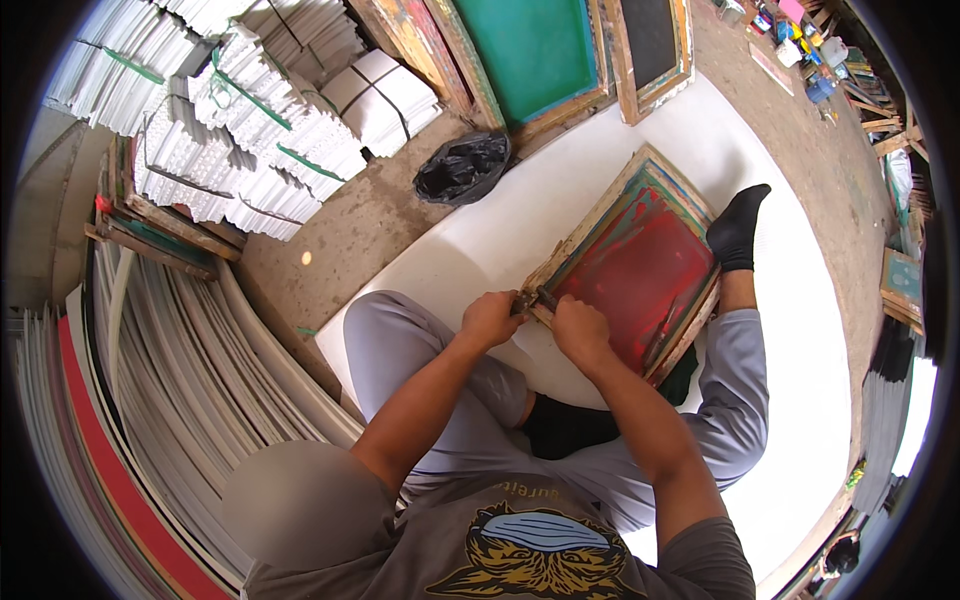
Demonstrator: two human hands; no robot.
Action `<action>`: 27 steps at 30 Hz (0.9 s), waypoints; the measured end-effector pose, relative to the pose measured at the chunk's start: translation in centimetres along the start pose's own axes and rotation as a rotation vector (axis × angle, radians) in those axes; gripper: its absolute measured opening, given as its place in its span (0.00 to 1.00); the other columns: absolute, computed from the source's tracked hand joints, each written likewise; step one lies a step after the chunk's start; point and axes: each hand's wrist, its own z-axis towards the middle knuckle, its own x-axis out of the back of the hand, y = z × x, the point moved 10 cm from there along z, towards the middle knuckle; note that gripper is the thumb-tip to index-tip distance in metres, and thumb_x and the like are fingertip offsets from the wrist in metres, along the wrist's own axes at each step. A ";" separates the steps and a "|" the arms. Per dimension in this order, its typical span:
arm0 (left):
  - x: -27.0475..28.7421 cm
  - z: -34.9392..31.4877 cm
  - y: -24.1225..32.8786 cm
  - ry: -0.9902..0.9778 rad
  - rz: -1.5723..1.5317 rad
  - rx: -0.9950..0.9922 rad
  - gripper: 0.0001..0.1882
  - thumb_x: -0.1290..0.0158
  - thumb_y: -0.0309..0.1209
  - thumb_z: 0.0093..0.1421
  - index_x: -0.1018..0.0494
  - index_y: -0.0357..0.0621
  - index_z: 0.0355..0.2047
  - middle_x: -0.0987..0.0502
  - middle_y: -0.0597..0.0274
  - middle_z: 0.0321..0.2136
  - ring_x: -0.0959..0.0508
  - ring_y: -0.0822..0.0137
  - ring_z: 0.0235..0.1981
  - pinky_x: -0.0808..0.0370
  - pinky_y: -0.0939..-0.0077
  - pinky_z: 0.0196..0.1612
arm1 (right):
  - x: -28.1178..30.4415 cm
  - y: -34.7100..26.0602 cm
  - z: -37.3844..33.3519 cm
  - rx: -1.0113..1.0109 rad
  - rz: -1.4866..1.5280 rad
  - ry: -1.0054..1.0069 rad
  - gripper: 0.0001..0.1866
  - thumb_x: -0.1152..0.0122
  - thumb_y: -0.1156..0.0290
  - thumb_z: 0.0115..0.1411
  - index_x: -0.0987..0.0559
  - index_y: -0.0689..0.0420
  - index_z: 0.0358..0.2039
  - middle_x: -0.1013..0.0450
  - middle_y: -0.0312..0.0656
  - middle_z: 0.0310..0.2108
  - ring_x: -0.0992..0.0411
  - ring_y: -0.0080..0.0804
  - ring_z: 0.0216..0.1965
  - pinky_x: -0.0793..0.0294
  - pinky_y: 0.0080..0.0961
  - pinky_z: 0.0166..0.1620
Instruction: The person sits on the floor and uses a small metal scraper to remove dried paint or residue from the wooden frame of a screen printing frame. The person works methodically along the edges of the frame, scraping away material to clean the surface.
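Note:
A wooden screen-printing frame [640, 265] with red-stained mesh lies tilted across the white sheet in front of me. At its near left corner, my left hand [490, 320] is closed around a small dark tool [521, 301] whose kind I cannot make out. Beside it my right hand [582, 330] grips a short dark handle [546, 298], its far end close to the same corner. Both hands meet at the frame's wooden edge. My foot in a black sock [738, 228] rests against the frame's right side.
White bundled stacks [230, 120] stand at the back left, with a black-lined bin [462, 168] near them. More screen frames, one with green mesh [530, 55], lean at the back. Long sheets [190, 370] are stacked on edge at my left. Around me spreads the white sheet [800, 400].

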 end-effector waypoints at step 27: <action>-0.5 5.6 -4.3 -0.051 -1.415 0.286 0.26 0.62 0.45 0.78 0.29 0.39 0.64 0.21 0.55 0.52 0.21 0.63 0.46 0.25 0.65 0.49 | -0.7 -3.2 8.2 0.018 0.570 -0.570 0.14 0.39 0.63 0.68 0.23 0.64 0.37 0.22 0.43 0.24 0.22 0.33 0.20 0.29 0.31 0.19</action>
